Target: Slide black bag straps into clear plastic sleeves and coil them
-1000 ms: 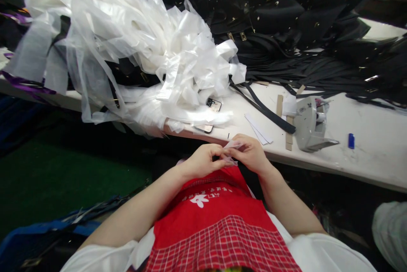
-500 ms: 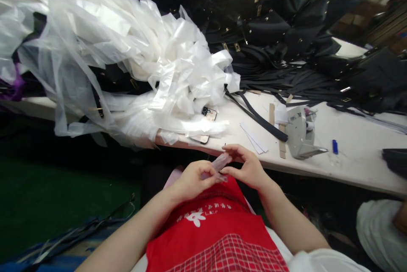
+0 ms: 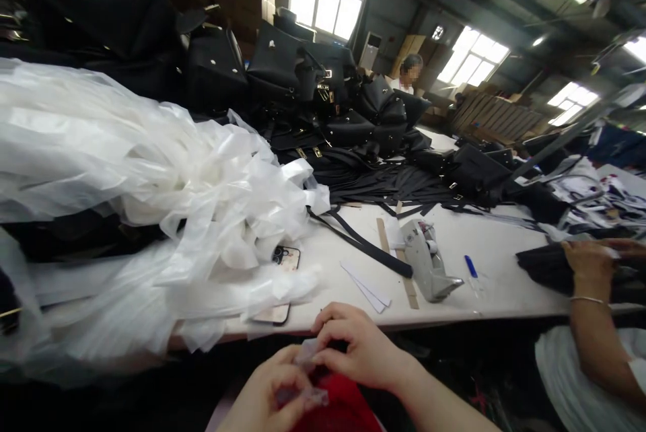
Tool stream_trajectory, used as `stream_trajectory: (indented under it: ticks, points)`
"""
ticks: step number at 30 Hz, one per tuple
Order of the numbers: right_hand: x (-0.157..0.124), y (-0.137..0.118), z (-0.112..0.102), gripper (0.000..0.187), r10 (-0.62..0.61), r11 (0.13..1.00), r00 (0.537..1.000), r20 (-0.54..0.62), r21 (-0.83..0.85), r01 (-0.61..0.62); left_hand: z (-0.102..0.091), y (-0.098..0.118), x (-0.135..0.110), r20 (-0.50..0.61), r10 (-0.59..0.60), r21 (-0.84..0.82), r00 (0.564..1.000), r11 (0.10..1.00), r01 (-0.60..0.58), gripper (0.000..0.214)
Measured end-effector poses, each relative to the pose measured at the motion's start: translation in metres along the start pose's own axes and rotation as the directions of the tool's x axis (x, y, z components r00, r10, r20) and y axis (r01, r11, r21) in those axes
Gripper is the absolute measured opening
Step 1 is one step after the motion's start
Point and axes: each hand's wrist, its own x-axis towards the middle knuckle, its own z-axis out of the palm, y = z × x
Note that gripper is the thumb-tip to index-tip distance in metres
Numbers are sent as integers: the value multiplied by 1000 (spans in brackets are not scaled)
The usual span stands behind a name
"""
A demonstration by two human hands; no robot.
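Observation:
A small crumpled piece of clear plastic film (image 3: pixel 305 354) is pinched between my two hands, just off the table's front edge and above a red apron (image 3: pixel 337 406). My left hand (image 3: pixel 275 388) has its fingers curled round the lower end of the film. With thumb and bent fingers, my right hand (image 3: pixel 353 344) grips the upper end. A large heap of translucent white plastic sheets (image 3: pixel 217 196) spreads over the table to the left. A phone (image 3: pixel 286 258) lies partly under those sheets.
On the white table (image 3: pixel 333 307) are white paper strips (image 3: pixel 367 287), a black strap (image 3: pixel 371 249), a grey tape dispenser (image 3: pixel 428 267) and a blue-handled tool (image 3: pixel 471 266). Black bags (image 3: pixel 297 75) are piled behind. At right, a co-worker's hands (image 3: pixel 590 260) hold black material.
The view has tilted up, showing windows and a co-worker's arms at right. My right hand has closed its fingers onto the film, closer to my left hand.

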Motion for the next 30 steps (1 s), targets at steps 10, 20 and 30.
stream_trajectory:
  ticks: [10,20,30]
  points:
    - [45,61,-52,32,286,849,945,-157,-416,-326,-8,-1,9,30,-47,50,998,998,46,24]
    - [77,132,-120,19,607,502,754,-251,-614,-609,-15,-3,15,-34,-102,-3,994,995,102,26]
    - [77,92,-209,45,691,693,608,392,-120,-711,-8,16,12,-97,-140,-25,985,990,138,13]
